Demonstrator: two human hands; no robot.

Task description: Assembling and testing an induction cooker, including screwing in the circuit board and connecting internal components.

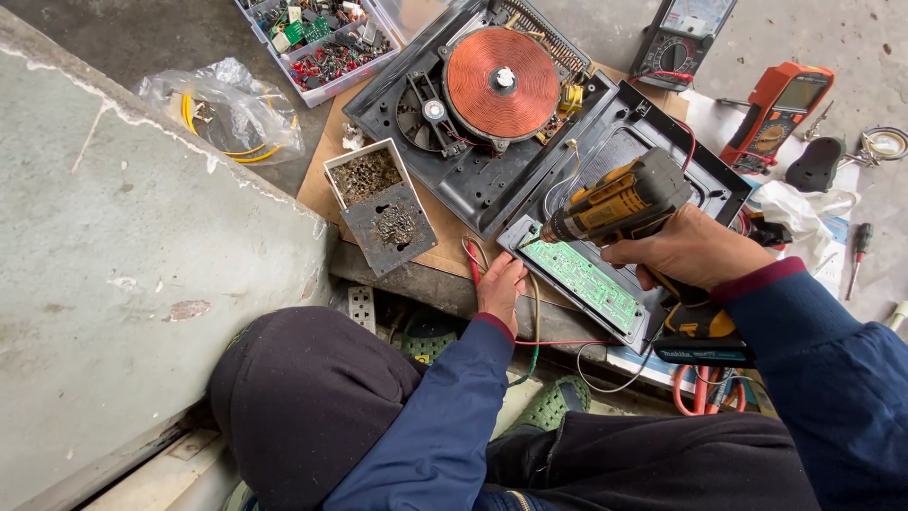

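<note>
2 bare hands are seen at work over an opened induction cooker (530,161) laid on a cardboard sheet (326,180) on a concrete floor (170,38). A yellow and black cordless drill (619,203) is held in the right hand (695,254), the grip closed around its handle, and its bit is pointed down and left at the near-left corner of a green circuit board (582,281). The board is seated in the cooker's black lower panel, just below the drill. The left hand (498,289) is pressed against the near edge of that panel beside the board, fingers curled over red and green wires (473,260); whether anything is truly gripped there cannot be told. A copper coil (501,83) and a small fan (424,112) are exposed in the cooker's upper half. A rusted metal box (380,203) is placed just left of the cooker on the cardboard. A clear parts box (317,38) is set at the top, and a plastic bag (227,109) with yellow cable is left on the floor beyond it. 2 multimeters are laid to the right, 1 dark (681,38) and 1 orange (780,109), with a screwdriver (859,248) farther right. Blue sleeves and dark trousers are worn.
</note>
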